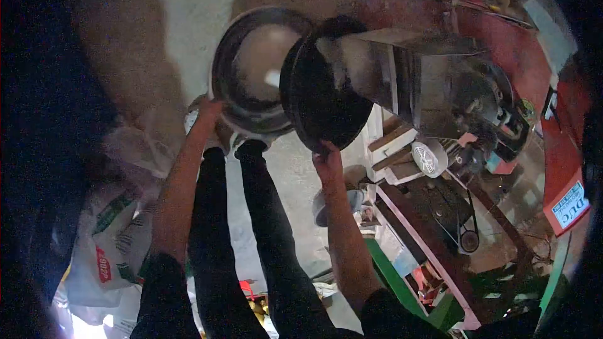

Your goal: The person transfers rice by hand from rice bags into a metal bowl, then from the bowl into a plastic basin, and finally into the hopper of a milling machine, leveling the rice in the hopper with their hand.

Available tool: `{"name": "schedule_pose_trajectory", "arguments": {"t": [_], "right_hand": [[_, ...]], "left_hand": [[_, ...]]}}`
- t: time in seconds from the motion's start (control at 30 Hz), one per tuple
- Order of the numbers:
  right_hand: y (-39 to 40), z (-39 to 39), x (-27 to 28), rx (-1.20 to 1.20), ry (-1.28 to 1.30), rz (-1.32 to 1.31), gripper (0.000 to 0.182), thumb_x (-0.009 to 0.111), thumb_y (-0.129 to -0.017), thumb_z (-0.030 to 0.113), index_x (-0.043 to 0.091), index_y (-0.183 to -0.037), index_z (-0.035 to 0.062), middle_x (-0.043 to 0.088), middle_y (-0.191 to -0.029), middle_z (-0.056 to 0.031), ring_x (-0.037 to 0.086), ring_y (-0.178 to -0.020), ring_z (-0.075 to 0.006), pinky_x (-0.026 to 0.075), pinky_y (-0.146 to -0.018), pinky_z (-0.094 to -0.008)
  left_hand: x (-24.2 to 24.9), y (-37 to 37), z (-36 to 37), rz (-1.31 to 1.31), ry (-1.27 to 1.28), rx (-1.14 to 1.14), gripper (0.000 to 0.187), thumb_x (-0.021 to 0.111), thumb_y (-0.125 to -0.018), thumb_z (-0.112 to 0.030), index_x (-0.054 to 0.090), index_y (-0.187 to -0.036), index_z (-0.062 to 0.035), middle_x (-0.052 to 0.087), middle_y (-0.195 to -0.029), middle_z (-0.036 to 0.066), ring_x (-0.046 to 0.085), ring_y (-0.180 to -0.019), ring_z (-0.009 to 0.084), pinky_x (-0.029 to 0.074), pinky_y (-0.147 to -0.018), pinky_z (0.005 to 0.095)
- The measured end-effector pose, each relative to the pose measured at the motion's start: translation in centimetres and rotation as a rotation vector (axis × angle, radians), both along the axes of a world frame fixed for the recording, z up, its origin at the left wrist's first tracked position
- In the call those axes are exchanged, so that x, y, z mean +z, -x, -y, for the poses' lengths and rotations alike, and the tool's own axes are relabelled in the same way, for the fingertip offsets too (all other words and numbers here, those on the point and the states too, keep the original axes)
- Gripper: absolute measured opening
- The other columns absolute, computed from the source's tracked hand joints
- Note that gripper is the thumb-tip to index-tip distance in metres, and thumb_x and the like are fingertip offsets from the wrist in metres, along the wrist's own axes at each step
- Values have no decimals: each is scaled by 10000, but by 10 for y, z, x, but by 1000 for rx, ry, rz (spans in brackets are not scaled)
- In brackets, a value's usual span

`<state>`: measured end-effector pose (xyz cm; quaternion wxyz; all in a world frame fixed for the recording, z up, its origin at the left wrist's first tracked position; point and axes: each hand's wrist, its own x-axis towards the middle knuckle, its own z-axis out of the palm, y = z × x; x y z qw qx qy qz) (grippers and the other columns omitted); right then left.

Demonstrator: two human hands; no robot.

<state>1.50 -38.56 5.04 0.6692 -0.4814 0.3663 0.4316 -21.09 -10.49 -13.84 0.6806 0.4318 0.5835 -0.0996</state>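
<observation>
My left hand (211,113) is closed on the near left rim of a wide round basin (226,103), whose inside shows a pale brownish area that could be its contents or its bottom. My right hand (328,158) grips the near edge of a dark round basin (326,110), thumb over the rim. This dark basin is tilted beside the first one and overlaps its right side. Above its right part a grey metal chute (370,66) comes out from a machine. The contents of the dark basin are too shadowed to make out.
To the right stand a metal machine housing (440,78), a belt pulley (468,240) and a red panel (496,34). A grey bowl (321,207) is on the floor behind my right forearm. White printed sacks (94,263) lie at the left. My legs are between my arms.
</observation>
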Motion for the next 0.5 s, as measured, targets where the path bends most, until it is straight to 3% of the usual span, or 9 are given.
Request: {"name": "schedule_pose_trajectory", "arguments": {"t": [0.03,0.07,0.17,0.23,0.3,0.37,0.43,0.5], "right_hand": [[0,4,-9,17,-140,-26,206,615,-745,2,582,-932,79,633,-933,-39,608,-776,-152,504,-618,-255],[0,-2,-15,5,-147,-19,206,615,-745,2,582,-932,79,633,-933,-39,608,-776,-152,504,-618,-255],[-3,-36,-38,-23,-79,52,92,596,-770,43,586,-848,90,631,-859,-27,599,-745,-124,510,-629,-268],[2,-59,-54,-87,188,136,45,583,-788,74,579,-829,91,620,-832,-30,593,-728,-129,509,-619,-277],[-1,-57,-94,-123,185,141,77,585,-788,81,575,-863,85,618,-854,-43,600,-756,-151,514,-629,-291],[1,-52,-127,-156,185,136,112,587,-787,89,572,-898,79,616,-876,-55,607,-784,-174,519,-639,-305],[6,-49,-144,-157,148,240,230,591,-790,106,538,-1005,46,607,-935,-91,610,-810,-230,530,-690,-335],[5,-58,-133,-161,132,160,288,588,-802,134,508,-1061,38,590,-991,-104,605,-847,-251,528,-710,-344]], "left_hand": [[-27,31,4,-61,-19,48,659,679,-710,-184,416,-1263,58,542,-1154,188,531,-1013,242,433,-853,366],[-15,57,6,-100,2,69,625,677,-718,-201,446,-1235,63,551,-1142,197,531,-1012,244,430,-854,367],[64,125,-4,-202,49,-44,554,661,-749,-231,497,-1183,71,566,-1135,200,529,-1025,252,413,-878,368],[112,171,-2,-228,-272,-619,427,571,-835,-207,505,-1185,30,581,-1121,164,546,-1013,288,329,-974,398],[158,200,2,-313,-464,-929,322,523,-872,-151,516,-1160,-7,580,-1104,165,552,-991,323,278,-1024,450],[221,209,9,-328,-486,-917,290,530,-849,-76,519,-1136,-31,560,-1083,187,542,-981,346,257,-1034,496],[246,231,23,-298,-247,-162,327,555,-812,-28,511,-1136,-41,540,-1051,182,535,-982,341,286,-1019,497],[267,259,43,-294,-532,-287,346,566,-800,-25,497,-1139,-23,524,-1010,165,538,-967,299,376,-942,456]]}}
